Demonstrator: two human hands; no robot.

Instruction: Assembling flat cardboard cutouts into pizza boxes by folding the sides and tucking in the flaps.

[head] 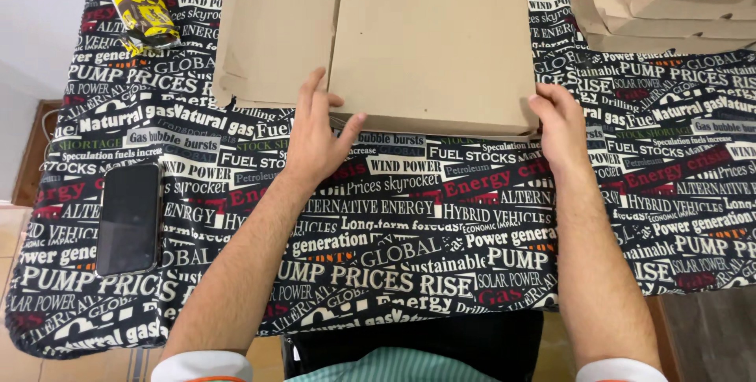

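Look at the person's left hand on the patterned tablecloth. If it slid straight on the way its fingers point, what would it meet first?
The left hand points away from the person, fingertips already at the near edge of the flat cardboard box. So it would press into that box straight away; the thumb seems to touch it, though depth is hard to judge.
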